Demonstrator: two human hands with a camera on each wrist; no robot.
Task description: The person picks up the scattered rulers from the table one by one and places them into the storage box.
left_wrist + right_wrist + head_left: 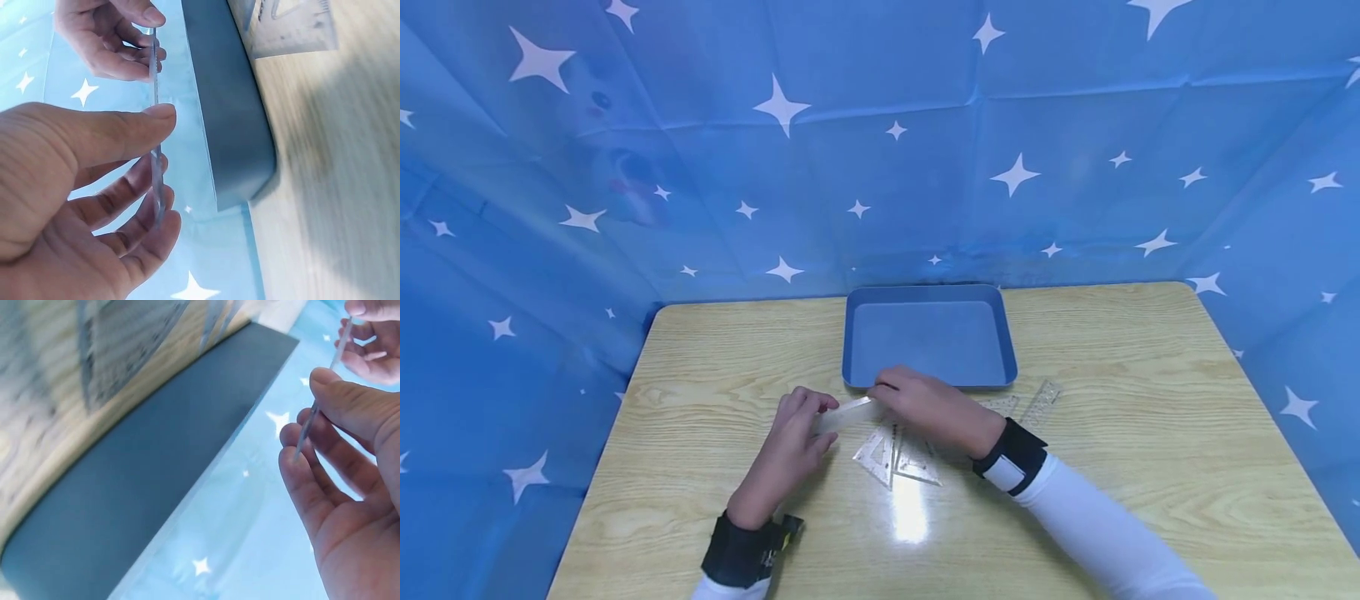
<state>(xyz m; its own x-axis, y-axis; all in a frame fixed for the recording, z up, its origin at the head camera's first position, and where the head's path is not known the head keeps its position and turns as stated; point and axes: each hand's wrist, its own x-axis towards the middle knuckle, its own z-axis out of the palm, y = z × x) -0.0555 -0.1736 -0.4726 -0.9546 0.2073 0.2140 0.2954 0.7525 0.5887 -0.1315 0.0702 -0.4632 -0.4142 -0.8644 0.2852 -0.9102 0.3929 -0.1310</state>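
A clear plastic ruler (848, 414) is stretched between my two hands, held near the front left corner of the blue tray (932, 342). My left hand (790, 437) pinches its left end between thumb and fingers. At the other end, my right hand (936, 408) grips it the same way. Both wrist views show the ruler (155, 90) edge-on as a thin strip, with the table's surface off to one side. Below the hands, two transparent set squares (880, 471) lie on the table, the right one partly under my right hand in the head view.
Another clear ruler (1041, 402) lies to the right, partly hidden by my right wrist. Beside it shows the edge of a further transparent drawing tool (1002, 404). The wooden table (730, 342) backs onto a blue star-patterned curtain (865, 167).
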